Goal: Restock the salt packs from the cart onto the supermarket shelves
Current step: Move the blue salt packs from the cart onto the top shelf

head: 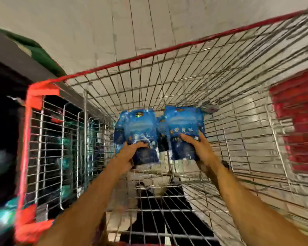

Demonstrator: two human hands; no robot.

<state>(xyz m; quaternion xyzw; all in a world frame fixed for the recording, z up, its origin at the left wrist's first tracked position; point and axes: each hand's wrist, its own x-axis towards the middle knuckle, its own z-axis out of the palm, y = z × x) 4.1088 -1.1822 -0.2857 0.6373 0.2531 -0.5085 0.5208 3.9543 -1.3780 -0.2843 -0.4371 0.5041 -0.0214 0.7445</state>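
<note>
A pale tiled floor (89,29) is filling the far part of the view, blurred by motion. A wire cart (167,82) with a red rim is taking up most of the scene, its mesh walls rising on the left, far and right sides, and its wire bottom is showing dark floor patches near the viewer. Red plastic corner pieces are capping the cart's left rim.

To the left of the cart, dark shelving (5,103) is standing close against the mesh, with blurred teal shapes showing through it; what they are cannot be told. Something green (41,55) is lying on top of the shelving at far left. On the right, outside the cart, a red block (297,125) is showing through the wires, too smeared to identify.

Both arms are reaching forward over the cart's inside. The left hand (132,153) is gripping the near lower edge of a blue salt pack (137,130), thumb curled over its front. The right hand (196,144) is gripping a second blue salt pack (183,125) the same way, fingers wrapped round its lower right corner. The two packs are being held upright, side by side and nearly touching, above the cart's bottom.
</note>
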